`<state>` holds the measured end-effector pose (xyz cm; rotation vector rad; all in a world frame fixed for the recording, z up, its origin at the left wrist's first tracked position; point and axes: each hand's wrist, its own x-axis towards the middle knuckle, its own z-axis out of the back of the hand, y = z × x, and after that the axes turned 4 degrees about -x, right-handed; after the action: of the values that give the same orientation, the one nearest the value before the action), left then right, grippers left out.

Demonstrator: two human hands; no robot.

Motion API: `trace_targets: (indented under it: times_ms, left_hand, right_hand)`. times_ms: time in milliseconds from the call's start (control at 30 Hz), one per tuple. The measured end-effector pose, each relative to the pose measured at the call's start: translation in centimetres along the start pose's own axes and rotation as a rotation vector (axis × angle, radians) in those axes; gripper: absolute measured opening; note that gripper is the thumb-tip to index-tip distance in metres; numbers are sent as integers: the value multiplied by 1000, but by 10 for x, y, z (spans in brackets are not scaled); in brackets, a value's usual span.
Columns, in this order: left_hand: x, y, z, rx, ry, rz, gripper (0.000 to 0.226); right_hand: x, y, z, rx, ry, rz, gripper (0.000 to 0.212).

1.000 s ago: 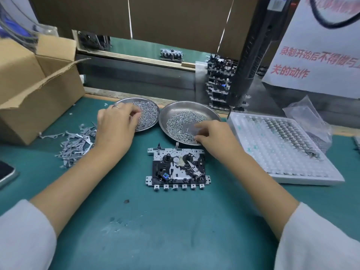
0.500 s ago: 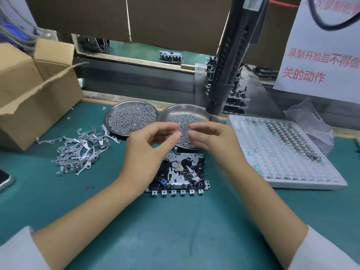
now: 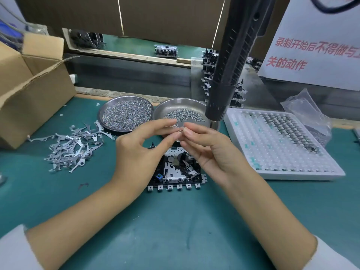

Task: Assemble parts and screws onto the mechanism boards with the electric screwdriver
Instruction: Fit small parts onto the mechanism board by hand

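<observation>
A black mechanism board lies on the green mat, partly hidden under my hands. My left hand and my right hand meet above it, fingertips together, pinching a tiny screw-like metal part between them. Two steel dishes stand behind: the left dish is full of small metal parts, the right dish holds a thin layer of screws. The black electric screwdriver hangs just right of the dishes, with no hand on it.
A pile of flat grey metal levers lies left of the board. An open cardboard box stands at far left. A white compartment tray with small parts sits at right, a plastic bag behind it. Stacked boards stand at the back.
Both hands left the dishes and came together above the board. They now pinch a tiny metal part between their fingertips. The view shifted and the screwdriver appears further left.
</observation>
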<state>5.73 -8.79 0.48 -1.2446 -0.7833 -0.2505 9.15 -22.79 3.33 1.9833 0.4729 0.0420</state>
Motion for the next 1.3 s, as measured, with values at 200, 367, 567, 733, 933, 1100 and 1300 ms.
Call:
trace_targets:
  times_ms: [200, 367, 567, 733, 933, 1100, 1300]
  left_hand:
    - [2, 2, 3, 74, 44, -152, 33]
    - [4, 3, 5, -21, 170, -142, 32]
    - [4, 2, 4, -15, 250, -149, 29]
    - [1, -2, 1, -83, 224, 29, 22]
    - [8, 5, 2, -190, 40, 280, 15]
    - [9, 14, 2, -210, -22, 322, 15]
    - [8, 17, 2, -195, -22, 316, 15]
  right_hand:
    - [0, 4, 5, -9, 16, -103, 16]
    - [2, 8, 13, 74, 91, -290, 28]
    - [1, 15, 17, -89, 204, -281, 17]
    - [-3, 48, 39, -649, 134, -75, 13]
    - [10, 82, 118, -1435, -642, 190, 23]
    - [10, 95, 168, -1618, -772, 120, 30]
    - [4, 98, 178, -1728, -706, 146, 37]
